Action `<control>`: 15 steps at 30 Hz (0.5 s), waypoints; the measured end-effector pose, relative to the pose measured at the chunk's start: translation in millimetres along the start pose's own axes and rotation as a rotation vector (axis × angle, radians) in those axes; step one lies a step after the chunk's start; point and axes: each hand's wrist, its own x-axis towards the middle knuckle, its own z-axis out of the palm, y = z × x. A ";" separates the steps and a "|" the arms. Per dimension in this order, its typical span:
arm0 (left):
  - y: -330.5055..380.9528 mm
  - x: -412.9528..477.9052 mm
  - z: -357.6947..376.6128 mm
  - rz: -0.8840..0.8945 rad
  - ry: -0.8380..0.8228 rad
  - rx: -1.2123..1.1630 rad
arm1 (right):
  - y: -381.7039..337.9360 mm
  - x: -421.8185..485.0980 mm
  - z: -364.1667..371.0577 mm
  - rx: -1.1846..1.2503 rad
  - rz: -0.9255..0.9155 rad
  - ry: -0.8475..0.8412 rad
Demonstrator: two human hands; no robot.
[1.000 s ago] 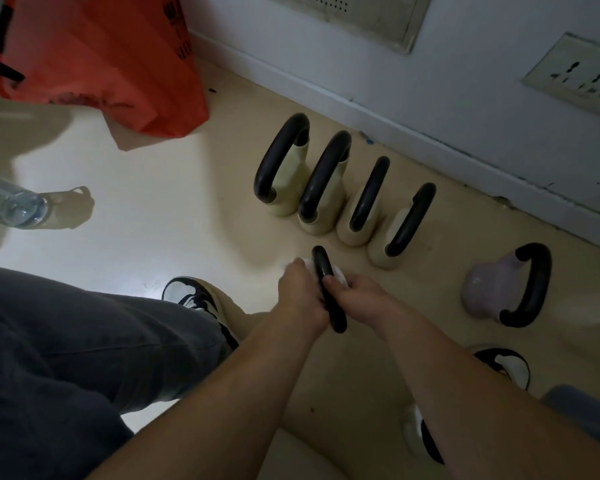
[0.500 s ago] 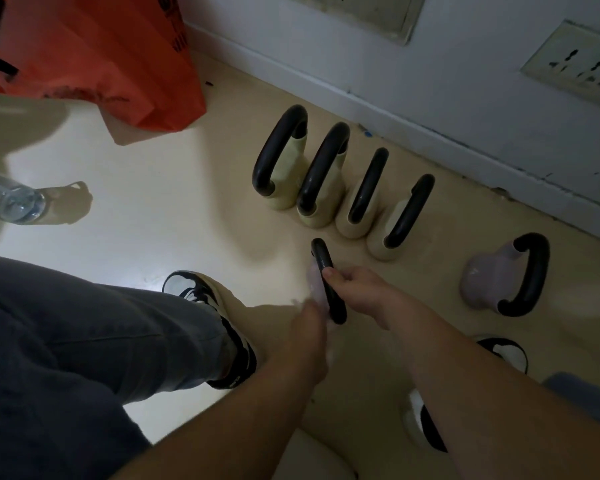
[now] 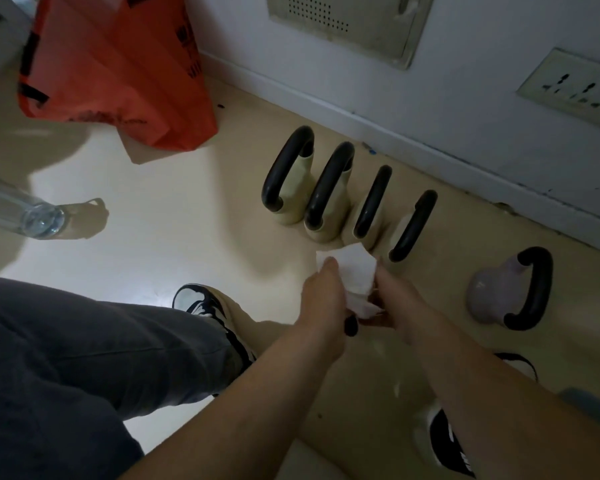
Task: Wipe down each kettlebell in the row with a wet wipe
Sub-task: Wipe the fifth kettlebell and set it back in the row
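Several cream kettlebells with black handles stand in a row by the wall: the leftmost kettlebell (image 3: 291,188), its neighbour (image 3: 329,199), a third (image 3: 373,202) and a fourth (image 3: 413,226). In front of the row, my left hand (image 3: 323,296) presses a white wet wipe (image 3: 352,271) over the handle of another kettlebell. Only the black handle end (image 3: 350,325) shows below the wipe. My right hand (image 3: 395,303) grips that handle from the right, its fingers partly under the wipe. The kettlebell's body is hidden by my hands.
A purple kettlebell (image 3: 499,292) lies on its side at the right. An orange bag (image 3: 118,71) stands at the back left, and a clear water bottle (image 3: 25,216) lies on the floor at the left. My shoes (image 3: 208,306) and knee are close by.
My left hand came back up and spread the wipe over the top of the handle, which showed bare before. The right hand kept its grip.
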 end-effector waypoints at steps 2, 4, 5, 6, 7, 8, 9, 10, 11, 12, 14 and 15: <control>-4.0 5.1 -14.1 -0.062 -0.099 -0.046 | 7.8 -4.5 -9.1 0.136 -0.038 -0.101; -7.0 3.9 -15.8 -0.105 -0.180 -0.071 | 17.4 -23.7 -22.2 0.245 -0.067 -0.314; -6.8 2.4 -13.5 -0.104 -0.200 -0.068 | 19.8 -29.5 -27.4 0.269 -0.074 -0.392; -5.8 0.9 -10.6 -0.102 -0.237 -0.065 | 23.6 -34.6 -33.9 0.279 -0.107 -0.440; -4.9 1.2 -7.5 -0.096 -0.261 -0.047 | 22.7 -35.1 -36.3 0.280 -0.145 -0.458; -3.1 0.4 -4.1 -0.095 -0.289 -0.032 | 22.4 -39.8 -38.3 0.250 -0.172 -0.467; -1.9 1.4 -1.5 -0.088 -0.307 -0.008 | 20.4 -40.9 -38.7 0.204 -0.179 -0.453; -1.8 1.8 1.6 -0.077 -0.316 0.033 | 18.8 -41.2 -40.1 0.150 -0.175 -0.403; -1.5 2.7 4.0 -0.050 -0.302 0.100 | 19.3 -38.8 -40.2 0.102 -0.185 -0.362; -1.3 3.7 6.9 -0.007 -0.270 0.187 | 18.9 -39.7 -39.9 0.059 -0.205 -0.305; 2.2 5.6 13.1 0.096 -0.179 0.342 | 21.0 -38.8 -41.4 0.006 -0.240 -0.225; 4.1 7.6 14.1 0.160 -0.138 0.385 | 19.8 -39.7 -41.9 0.006 -0.244 -0.179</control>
